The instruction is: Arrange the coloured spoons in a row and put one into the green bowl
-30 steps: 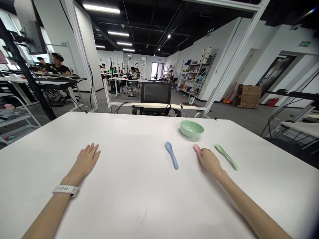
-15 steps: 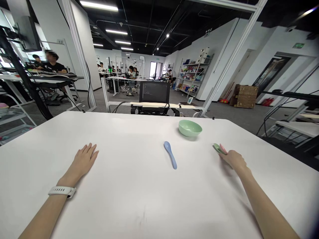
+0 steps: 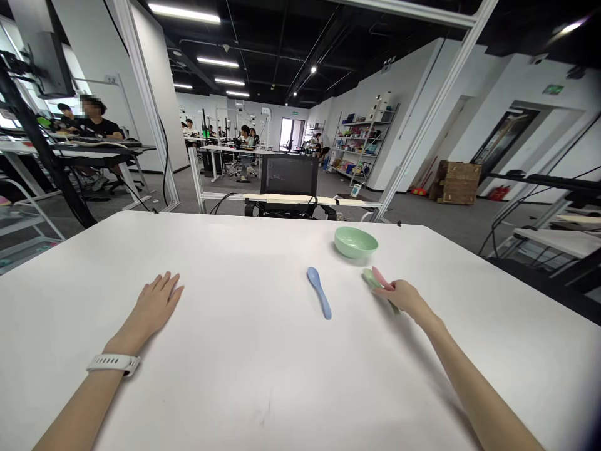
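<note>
A right hand (image 3: 404, 297) closes narrowly on a slim pink plastic piece (image 3: 380, 277) toward the far right of a white desk (image 3: 244, 382), its fingers curled over the piece, most of whose shape they hide. Beneath the hand, a pale green plastic spoon (image 3: 371, 278) lies across the desk, its rounded end poking out on the side nearest the bowl and its handle tip showing past the palm. Whether the hand grips the spoon as well or only rests on it cannot be told from this view.

Just beyond, near the desk's far edge, sits a shallow mint-green plastic bowl (image 3: 355, 243), apart from the hand and empty as far as the angle shows. A blue plastic spoon (image 3: 320, 292) lies alone on the desk, between the two hands but closer to the right one.

The left hand (image 3: 154, 303) lies flat and wide on the desk's near left side, fingers spread and touching nothing else, a white wristwatch band (image 3: 113, 364) around that wrist.

Past the far edge stand a black monitor (image 3: 288, 175) and a metal shelving unit (image 3: 364, 141) stacked with boxes. Seated co-workers (image 3: 92, 119) work at a long bench on the left, well away from the desk.
</note>
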The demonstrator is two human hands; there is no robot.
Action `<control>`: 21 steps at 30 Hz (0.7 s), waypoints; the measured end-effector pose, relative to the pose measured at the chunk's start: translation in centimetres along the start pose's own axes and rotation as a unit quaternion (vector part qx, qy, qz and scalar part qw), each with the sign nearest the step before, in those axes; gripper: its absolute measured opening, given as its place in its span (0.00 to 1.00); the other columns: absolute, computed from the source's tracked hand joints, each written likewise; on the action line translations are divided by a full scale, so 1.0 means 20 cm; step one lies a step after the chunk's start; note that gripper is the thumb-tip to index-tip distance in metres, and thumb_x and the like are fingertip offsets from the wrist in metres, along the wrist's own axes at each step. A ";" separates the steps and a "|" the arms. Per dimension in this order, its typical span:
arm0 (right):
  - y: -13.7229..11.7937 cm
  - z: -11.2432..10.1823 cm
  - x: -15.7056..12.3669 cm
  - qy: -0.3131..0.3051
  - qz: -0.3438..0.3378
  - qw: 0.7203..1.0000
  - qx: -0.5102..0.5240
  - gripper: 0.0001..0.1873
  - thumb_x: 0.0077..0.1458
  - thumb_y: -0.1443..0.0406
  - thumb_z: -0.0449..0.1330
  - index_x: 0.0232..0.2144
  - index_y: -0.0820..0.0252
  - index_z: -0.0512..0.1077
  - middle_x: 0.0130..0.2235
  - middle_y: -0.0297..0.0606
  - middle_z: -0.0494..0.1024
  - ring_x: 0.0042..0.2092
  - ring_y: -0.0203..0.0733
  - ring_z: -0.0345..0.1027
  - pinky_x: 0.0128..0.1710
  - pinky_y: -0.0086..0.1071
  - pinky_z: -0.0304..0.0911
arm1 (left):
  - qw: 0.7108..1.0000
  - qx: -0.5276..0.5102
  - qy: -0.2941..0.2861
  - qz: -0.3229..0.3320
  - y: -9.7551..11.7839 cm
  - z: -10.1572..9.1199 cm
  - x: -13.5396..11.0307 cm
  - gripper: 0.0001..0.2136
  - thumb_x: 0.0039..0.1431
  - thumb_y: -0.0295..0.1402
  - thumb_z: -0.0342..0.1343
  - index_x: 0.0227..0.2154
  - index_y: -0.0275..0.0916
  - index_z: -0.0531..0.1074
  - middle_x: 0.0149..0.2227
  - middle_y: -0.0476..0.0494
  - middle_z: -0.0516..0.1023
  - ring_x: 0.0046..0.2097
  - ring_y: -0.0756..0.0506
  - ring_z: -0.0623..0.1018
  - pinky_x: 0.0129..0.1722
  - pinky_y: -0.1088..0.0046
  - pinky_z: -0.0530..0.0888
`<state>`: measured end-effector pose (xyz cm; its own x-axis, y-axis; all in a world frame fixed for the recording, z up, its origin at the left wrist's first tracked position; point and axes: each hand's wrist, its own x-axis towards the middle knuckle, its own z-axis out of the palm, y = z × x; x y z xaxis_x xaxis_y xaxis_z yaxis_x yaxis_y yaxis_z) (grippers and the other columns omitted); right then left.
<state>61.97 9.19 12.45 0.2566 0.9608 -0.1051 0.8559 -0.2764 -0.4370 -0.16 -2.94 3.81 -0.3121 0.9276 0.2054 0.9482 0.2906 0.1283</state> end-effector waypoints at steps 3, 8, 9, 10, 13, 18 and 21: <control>-0.01 0.03 0.00 -0.002 0.000 1.000 -0.011 0.21 0.61 0.58 0.66 0.20 0.52 0.62 0.24 0.37 0.72 0.28 0.42 0.68 0.31 0.34 0.59 | 1.000 0.002 -0.003 -0.003 0.00 0.00 0.00 0.38 0.70 0.49 0.31 0.72 0.31 0.66 0.76 0.29 0.64 0.77 0.30 0.63 0.75 0.47 0.60; 0.00 0.05 0.01 0.017 -0.005 1.000 -0.016 0.19 0.59 0.58 0.66 0.21 0.52 0.64 0.26 0.39 0.76 0.31 0.46 0.72 0.32 0.35 0.60 | 1.000 0.010 -0.001 0.005 0.01 -0.01 0.00 0.37 0.71 0.48 0.32 0.71 0.30 0.66 0.76 0.30 0.66 0.76 0.31 0.64 0.74 0.48 0.62; 0.00 0.06 0.01 0.019 -0.004 1.000 -0.011 0.18 0.58 0.58 0.67 0.22 0.52 0.64 0.26 0.39 0.76 0.32 0.46 0.73 0.32 0.35 0.61 | 1.000 0.011 -0.002 0.007 0.01 -0.01 0.00 0.37 0.71 0.48 0.32 0.71 0.30 0.66 0.76 0.29 0.66 0.76 0.31 0.65 0.74 0.47 0.62; 0.00 0.06 0.01 0.021 -0.002 1.000 -0.005 0.17 0.57 0.58 0.67 0.23 0.52 0.65 0.27 0.40 0.77 0.32 0.47 0.74 0.32 0.34 0.61 | 1.000 0.010 -0.003 0.008 0.01 -0.02 0.00 0.37 0.71 0.47 0.32 0.71 0.30 0.66 0.76 0.28 0.66 0.76 0.30 0.65 0.74 0.47 0.62; 0.01 0.05 0.01 0.037 0.004 0.999 0.023 0.17 0.53 0.53 0.70 0.28 0.53 0.68 0.29 0.43 0.79 0.36 0.51 0.76 0.33 0.35 0.64 | 1.000 0.008 -0.007 0.011 0.01 -0.03 0.00 0.37 0.71 0.47 0.33 0.71 0.28 0.66 0.75 0.26 0.65 0.76 0.29 0.65 0.73 0.44 0.63; 0.08 -0.03 0.06 0.077 0.036 0.994 0.075 0.23 0.52 0.47 0.69 0.39 0.56 0.70 0.38 0.50 0.83 0.41 0.57 0.78 0.35 0.39 0.68 | 1.000 0.013 -0.007 0.006 0.01 -0.03 0.00 0.36 0.71 0.47 0.33 0.71 0.30 0.66 0.76 0.29 0.66 0.76 0.30 0.65 0.73 0.47 0.62; 0.18 -0.07 0.14 0.113 0.050 0.989 0.081 0.19 0.56 0.52 0.65 0.43 0.59 0.71 0.43 0.54 0.83 0.44 0.58 0.78 0.36 0.40 0.69 | 1.000 0.015 -0.006 0.005 0.01 -0.02 0.00 0.37 0.71 0.47 0.32 0.71 0.29 0.66 0.76 0.28 0.65 0.76 0.30 0.64 0.74 0.48 0.62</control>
<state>66.38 10.88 11.93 0.4463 0.8940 0.0402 0.7432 -0.3452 -0.5732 0.00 -2.95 4.30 -0.3027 0.9330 0.1948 0.9525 0.2888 0.0966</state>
